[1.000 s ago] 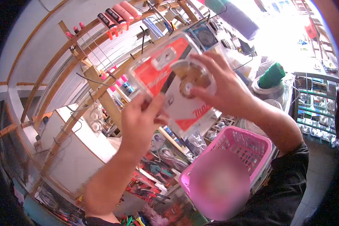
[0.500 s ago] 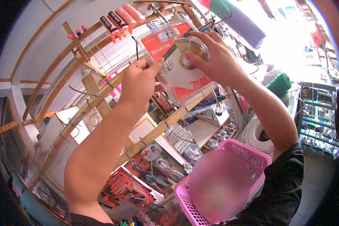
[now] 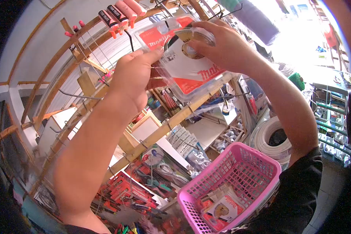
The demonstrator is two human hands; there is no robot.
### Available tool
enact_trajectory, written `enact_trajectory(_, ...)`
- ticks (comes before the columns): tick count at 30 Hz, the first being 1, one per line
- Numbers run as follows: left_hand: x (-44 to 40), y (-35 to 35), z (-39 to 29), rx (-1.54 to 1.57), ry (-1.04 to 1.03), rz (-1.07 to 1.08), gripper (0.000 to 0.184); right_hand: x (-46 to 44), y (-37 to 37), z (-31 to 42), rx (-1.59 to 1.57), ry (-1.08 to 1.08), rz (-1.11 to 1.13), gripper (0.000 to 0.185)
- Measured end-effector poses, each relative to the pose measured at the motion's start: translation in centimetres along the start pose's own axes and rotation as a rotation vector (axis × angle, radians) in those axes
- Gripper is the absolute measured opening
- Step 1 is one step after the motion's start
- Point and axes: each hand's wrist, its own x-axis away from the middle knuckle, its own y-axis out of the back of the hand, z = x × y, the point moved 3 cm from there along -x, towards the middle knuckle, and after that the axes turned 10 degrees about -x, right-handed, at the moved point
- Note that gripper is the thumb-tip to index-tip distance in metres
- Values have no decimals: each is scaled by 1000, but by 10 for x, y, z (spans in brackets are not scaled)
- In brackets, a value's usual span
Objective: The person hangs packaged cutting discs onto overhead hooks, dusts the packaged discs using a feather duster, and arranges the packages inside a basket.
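A Makita cutting disc pack [image 3: 185, 72], red and white card in clear plastic with a round disc, is held up between both hands at the top middle. My left hand [image 3: 134, 76] is closed on its left edge, thumb on the front. My right hand [image 3: 226, 45] grips the right side, thumb over the disc and fingers along the top edge. Metal hooks stand close behind the pack's top; I cannot tell if one passes through it. Below, a pink basket [image 3: 238, 148] holds similar Makita packs [image 3: 222, 208].
A wooden rail [image 3: 156, 134] with wire hooks crosses below the hands. Pink-capped tubes [image 3: 117, 15] hang at upper left. Red packaged tools [image 3: 124, 187] hang lower down. A coil of white hose [image 3: 271, 136] lies right of the rack, near shelves of small goods [image 3: 331, 128].
Both hands and the pack have shifted slightly left and up in view. The basket's contents, blurred before, now show.
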Motion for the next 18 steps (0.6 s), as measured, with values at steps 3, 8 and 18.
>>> enact_trajectory(3, 4, -5, 7, 3, 71, -11, 21, 4, -2, -5, 19, -73, 90, 52)
enact_trajectory(8, 2, -10, 22, 16, 95, 54, 20, 10, -7, -1, 30, -49, 71, 50)
enact_trajectory(18, -28, -11, 65, 154, 115, -58, 15, 18, -66, -1, 158, 3, 115, 92)
